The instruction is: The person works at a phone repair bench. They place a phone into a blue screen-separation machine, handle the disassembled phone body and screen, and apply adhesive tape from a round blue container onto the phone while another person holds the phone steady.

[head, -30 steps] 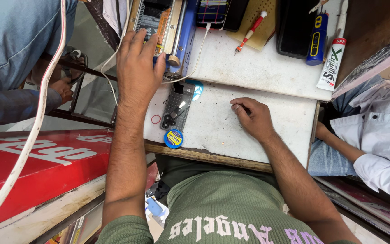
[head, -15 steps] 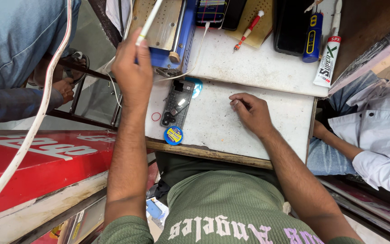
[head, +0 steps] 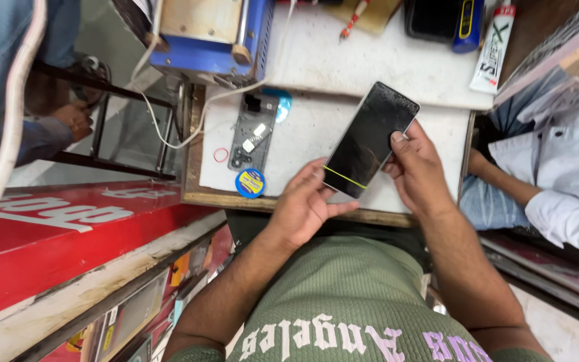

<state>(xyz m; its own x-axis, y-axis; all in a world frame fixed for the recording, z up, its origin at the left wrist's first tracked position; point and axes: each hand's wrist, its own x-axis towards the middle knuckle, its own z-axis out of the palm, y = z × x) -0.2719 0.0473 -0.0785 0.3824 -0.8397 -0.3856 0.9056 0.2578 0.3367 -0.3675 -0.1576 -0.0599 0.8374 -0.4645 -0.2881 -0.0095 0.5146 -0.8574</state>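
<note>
I hold a black smartphone (head: pixel 370 141) with a cracked screen and a thin yellow line across its lower part, tilted above the white work surface (head: pixel 316 127). My left hand (head: pixel 306 204) grips its near end from below. My right hand (head: pixel 418 167) grips its right edge, thumb on the glass. A grey phone back cover (head: pixel 252 141) lies flat on the surface to the left, apart from both hands.
A small blue and yellow round tin (head: pixel 250 182) and a red rubber ring (head: pixel 220 155) lie near the cover. A blue machine (head: pixel 209 33) with a white cable stands behind. A glue tube (head: pixel 494 47), a red screwdriver (head: pixel 354 19), another person's sleeve (head: pixel 564 194) at right.
My left hand came back from the blue machine at the far left. Both hands now hold the cracked phone, which was not in my hands before.
</note>
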